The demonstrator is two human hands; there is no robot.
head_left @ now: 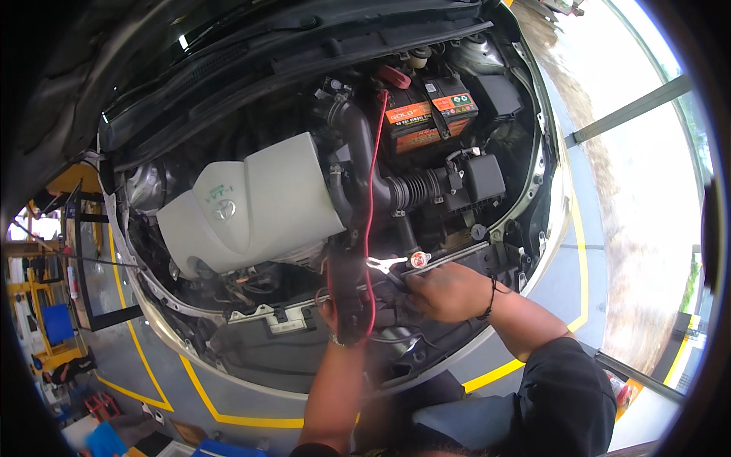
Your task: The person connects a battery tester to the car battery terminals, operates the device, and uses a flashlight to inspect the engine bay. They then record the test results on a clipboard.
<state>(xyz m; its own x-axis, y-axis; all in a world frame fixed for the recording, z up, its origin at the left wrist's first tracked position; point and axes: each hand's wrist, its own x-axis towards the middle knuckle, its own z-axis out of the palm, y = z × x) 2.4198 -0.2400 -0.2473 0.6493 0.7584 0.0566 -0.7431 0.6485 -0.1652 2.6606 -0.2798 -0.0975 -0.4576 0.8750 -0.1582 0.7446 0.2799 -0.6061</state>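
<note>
My left hand [329,314] is wrapped around a long dark device [351,298], which hides most of the fingers. A red cable [371,190] runs from a red clamp [394,77] at the battery [430,114] down beside this device, where it loops. My right hand [449,291] is closed at the front of the engine bay, just below the radiator cap [419,260]. From its fingers sticks out a tool with bright metal jaws [386,264] and a dark handle; glare blurs its exact kind. The jaws point left, close to the dark device.
A grey engine cover [251,206] fills the left middle of the bay. Right of it are a ribbed air intake hose [413,193] and a black air filter box [483,179]. The raised hood [46,91] arches over the upper left. Yellow lines [251,421] mark the grey floor.
</note>
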